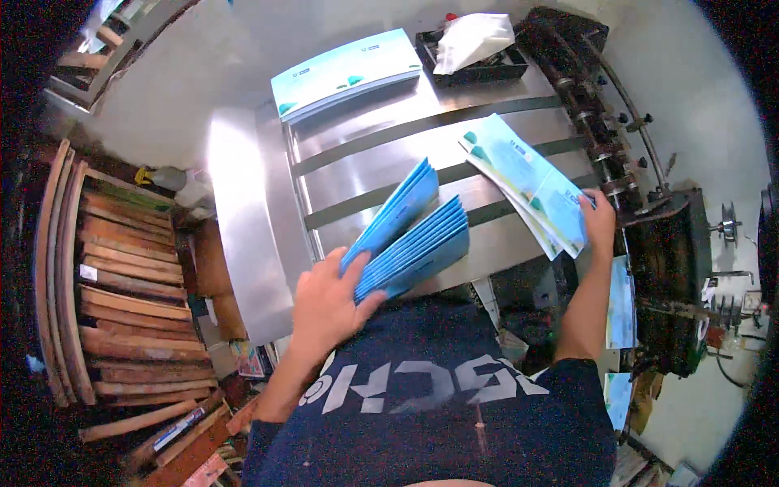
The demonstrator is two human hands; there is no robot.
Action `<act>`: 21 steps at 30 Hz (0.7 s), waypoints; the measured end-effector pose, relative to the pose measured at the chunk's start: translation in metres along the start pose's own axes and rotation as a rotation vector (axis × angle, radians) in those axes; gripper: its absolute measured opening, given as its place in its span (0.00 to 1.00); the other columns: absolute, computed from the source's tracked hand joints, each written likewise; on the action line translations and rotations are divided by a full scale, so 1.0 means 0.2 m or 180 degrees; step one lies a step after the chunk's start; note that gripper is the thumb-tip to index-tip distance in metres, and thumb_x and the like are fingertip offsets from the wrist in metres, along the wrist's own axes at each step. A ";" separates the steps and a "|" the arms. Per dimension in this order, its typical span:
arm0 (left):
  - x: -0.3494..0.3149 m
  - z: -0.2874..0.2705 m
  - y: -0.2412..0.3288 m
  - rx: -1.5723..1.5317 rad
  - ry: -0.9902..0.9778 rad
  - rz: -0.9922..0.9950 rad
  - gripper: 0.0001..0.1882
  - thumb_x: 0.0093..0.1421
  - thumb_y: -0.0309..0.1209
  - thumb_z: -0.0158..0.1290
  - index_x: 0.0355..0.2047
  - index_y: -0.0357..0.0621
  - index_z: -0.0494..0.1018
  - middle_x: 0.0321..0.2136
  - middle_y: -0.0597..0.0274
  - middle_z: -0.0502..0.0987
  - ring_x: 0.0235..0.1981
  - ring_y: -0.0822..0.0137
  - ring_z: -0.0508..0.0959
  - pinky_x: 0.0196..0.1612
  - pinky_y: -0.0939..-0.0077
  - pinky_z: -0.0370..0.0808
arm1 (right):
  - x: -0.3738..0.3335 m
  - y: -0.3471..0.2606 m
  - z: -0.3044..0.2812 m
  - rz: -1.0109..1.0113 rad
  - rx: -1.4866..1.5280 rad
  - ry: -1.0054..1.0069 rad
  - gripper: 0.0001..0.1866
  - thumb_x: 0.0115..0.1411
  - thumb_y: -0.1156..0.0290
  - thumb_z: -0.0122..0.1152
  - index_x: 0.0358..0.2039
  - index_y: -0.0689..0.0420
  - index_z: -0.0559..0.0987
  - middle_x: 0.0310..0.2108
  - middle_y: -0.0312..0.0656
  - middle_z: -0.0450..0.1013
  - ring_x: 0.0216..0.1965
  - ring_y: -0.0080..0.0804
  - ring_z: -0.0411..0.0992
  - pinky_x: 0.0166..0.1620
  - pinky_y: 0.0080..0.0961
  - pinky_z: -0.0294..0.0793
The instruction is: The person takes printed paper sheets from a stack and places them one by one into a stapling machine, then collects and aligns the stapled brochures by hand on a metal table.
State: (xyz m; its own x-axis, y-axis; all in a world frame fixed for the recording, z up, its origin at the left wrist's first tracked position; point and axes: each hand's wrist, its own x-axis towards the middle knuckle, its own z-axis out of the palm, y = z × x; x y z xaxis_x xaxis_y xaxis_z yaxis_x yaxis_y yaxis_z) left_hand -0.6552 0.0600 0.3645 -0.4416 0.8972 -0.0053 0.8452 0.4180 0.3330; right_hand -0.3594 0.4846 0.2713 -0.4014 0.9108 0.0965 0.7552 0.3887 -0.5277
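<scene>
My left hand (331,302) grips two bunches of folded blue leaflets (418,247), one on each side of a finger, fanned apart at their far ends. On the right, my right hand (599,221) holds a few flat printed sheets (527,174) by their near right end; they are pale blue with green leaf shapes. These sheets slant over the metal table (365,174), their edges slightly spread. At the table's far left lies a thick stack of similar printed sheets (347,71).
A black tray (479,73) with a white cloth or bag (475,40) stands at the back. Dark machinery (604,138) with rods lines the right side. More blue sheets (621,300) show below it. Wooden slats (138,284) are piled in a rack at left.
</scene>
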 end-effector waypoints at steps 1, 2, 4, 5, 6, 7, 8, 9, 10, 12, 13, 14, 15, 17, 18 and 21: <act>-0.01 0.00 0.00 0.0011 0.0006 -0.0039 0.30 0.54 0.49 0.55 0.53 0.49 0.67 0.48 0.47 0.70 0.45 0.47 0.73 0.41 0.55 0.69 | -0.02 -0.11 0.02 -0.0476 -0.0526 0.0410 0.12 0.55 0.65 0.61 0.39 0.54 0.79 0.40 0.44 0.76 0.41 0.44 0.73 0.47 0.34 0.70; -0.01 0.01 0.00 0.0022 0.0009 -0.0069 0.29 0.53 0.46 0.55 0.53 0.49 0.68 0.48 0.47 0.70 0.44 0.47 0.73 0.41 0.55 0.69 | -0.06 -0.23 0.04 -0.0943 -0.1048 0.0833 0.12 0.55 0.65 0.61 0.39 0.53 0.79 0.41 0.45 0.75 0.43 0.45 0.72 0.49 0.36 0.69; -0.01 0.02 0.00 0.0078 0.0116 -0.0074 0.27 0.52 0.43 0.56 0.52 0.49 0.68 0.47 0.48 0.71 0.43 0.48 0.74 0.39 0.56 0.70 | -0.14 -0.49 0.05 -0.1372 -0.0975 0.0919 0.13 0.54 0.64 0.61 0.39 0.52 0.79 0.44 0.46 0.74 0.48 0.46 0.69 0.54 0.40 0.65; -0.01 0.02 0.00 0.0079 0.0110 -0.0087 0.27 0.52 0.43 0.56 0.52 0.49 0.68 0.47 0.48 0.71 0.42 0.48 0.74 0.38 0.56 0.70 | -0.20 -0.64 0.06 -0.1776 -0.0216 0.0650 0.12 0.52 0.68 0.62 0.38 0.53 0.79 0.41 0.45 0.75 0.45 0.47 0.71 0.51 0.40 0.67; -0.01 0.02 0.00 0.0080 0.0114 -0.0100 0.27 0.52 0.43 0.56 0.52 0.49 0.68 0.47 0.47 0.71 0.42 0.48 0.74 0.38 0.56 0.70 | -0.29 -0.78 0.10 -0.2010 0.0672 0.0229 0.11 0.50 0.73 0.63 0.36 0.54 0.79 0.38 0.46 0.75 0.42 0.47 0.72 0.47 0.39 0.70; -0.01 0.02 0.00 0.0079 0.0112 -0.0096 0.27 0.52 0.43 0.56 0.52 0.49 0.68 0.47 0.47 0.71 0.42 0.48 0.74 0.38 0.56 0.70 | -0.36 -0.87 0.17 -0.2416 0.0935 0.0000 0.11 0.48 0.77 0.64 0.34 0.57 0.79 0.33 0.44 0.74 0.37 0.43 0.72 0.44 0.35 0.70; -0.02 0.02 0.00 0.0085 0.0110 -0.0127 0.27 0.52 0.43 0.56 0.52 0.49 0.68 0.47 0.47 0.71 0.42 0.48 0.74 0.38 0.56 0.70 | -0.43 -1.07 0.12 -0.2884 0.0764 -0.0426 0.10 0.47 0.76 0.64 0.32 0.56 0.79 0.31 0.43 0.73 0.34 0.41 0.72 0.40 0.35 0.70; -0.02 0.01 0.00 0.0077 0.0117 -0.0118 0.27 0.52 0.43 0.56 0.52 0.49 0.68 0.47 0.47 0.71 0.42 0.48 0.74 0.38 0.56 0.70 | -0.48 -1.15 0.15 -0.3138 0.0796 -0.0583 0.09 0.47 0.75 0.64 0.32 0.55 0.79 0.30 0.41 0.73 0.34 0.40 0.71 0.40 0.34 0.70; -0.01 0.01 0.00 0.0065 0.0128 -0.0096 0.27 0.52 0.43 0.56 0.52 0.49 0.68 0.47 0.47 0.71 0.42 0.48 0.74 0.38 0.56 0.70 | -0.50 -1.20 0.16 -0.3388 0.0817 -0.0731 0.09 0.47 0.74 0.64 0.32 0.54 0.79 0.30 0.40 0.72 0.34 0.38 0.71 0.39 0.33 0.69; -0.01 0.01 0.00 0.0046 0.0112 -0.0075 0.27 0.52 0.44 0.56 0.52 0.49 0.69 0.47 0.47 0.71 0.42 0.49 0.74 0.38 0.56 0.70 | -0.53 -1.24 0.20 -0.3607 0.0683 -0.0836 0.08 0.48 0.72 0.63 0.31 0.54 0.78 0.30 0.38 0.71 0.34 0.37 0.71 0.39 0.33 0.69; 0.00 0.01 0.00 0.0038 0.0111 -0.0074 0.27 0.52 0.44 0.55 0.51 0.49 0.69 0.47 0.47 0.71 0.42 0.49 0.74 0.38 0.56 0.70 | -0.53 -1.25 0.22 -0.3728 0.0617 -0.0892 0.07 0.49 0.71 0.63 0.31 0.53 0.78 0.30 0.37 0.71 0.35 0.36 0.70 0.39 0.33 0.68; 0.00 0.01 0.00 0.0027 0.0093 -0.0075 0.26 0.53 0.43 0.55 0.51 0.48 0.69 0.47 0.48 0.71 0.42 0.49 0.74 0.38 0.56 0.70 | -0.53 -1.27 0.21 -0.3709 0.0546 -0.0970 0.07 0.49 0.70 0.62 0.30 0.52 0.77 0.30 0.35 0.70 0.36 0.34 0.70 0.39 0.32 0.68; 0.00 0.01 0.01 0.0003 0.0068 -0.0077 0.25 0.53 0.43 0.54 0.51 0.48 0.69 0.47 0.48 0.71 0.42 0.49 0.74 0.38 0.56 0.70 | -0.53 -1.27 0.21 -0.3717 0.0468 -0.1013 0.07 0.49 0.70 0.63 0.30 0.52 0.77 0.30 0.35 0.70 0.36 0.34 0.70 0.39 0.32 0.67; -0.01 0.02 0.00 -0.0015 0.0128 -0.0055 0.23 0.55 0.42 0.52 0.50 0.49 0.70 0.46 0.48 0.71 0.42 0.50 0.74 0.38 0.56 0.70 | -0.53 -1.27 0.22 -0.3731 0.0312 -0.1098 0.07 0.49 0.69 0.63 0.30 0.52 0.76 0.30 0.35 0.70 0.35 0.34 0.70 0.39 0.32 0.67; -0.01 0.03 -0.01 0.0003 0.0214 -0.0032 0.22 0.55 0.41 0.51 0.50 0.49 0.71 0.46 0.49 0.71 0.41 0.51 0.74 0.38 0.57 0.70 | -0.53 -1.28 0.22 -0.3731 0.0365 -0.1116 0.08 0.49 0.69 0.64 0.30 0.52 0.76 0.30 0.35 0.70 0.35 0.34 0.70 0.39 0.32 0.67; -0.02 0.04 -0.03 -0.0018 0.0245 -0.0041 0.21 0.57 0.39 0.49 0.50 0.49 0.71 0.46 0.49 0.72 0.42 0.52 0.74 0.39 0.57 0.69 | -0.55 -1.28 0.20 -0.3763 0.0458 -0.1152 0.08 0.49 0.67 0.65 0.30 0.52 0.77 0.31 0.35 0.70 0.36 0.34 0.69 0.39 0.32 0.67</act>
State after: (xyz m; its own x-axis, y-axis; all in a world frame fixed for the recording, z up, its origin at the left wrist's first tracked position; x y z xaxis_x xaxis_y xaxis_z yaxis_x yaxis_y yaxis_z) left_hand -0.6556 0.0561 0.3551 -0.4744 0.8781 0.0628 0.8377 0.4283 0.3388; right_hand -0.5297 0.2793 0.3618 -0.9330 -0.0865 0.3493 -0.2207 0.9043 -0.3655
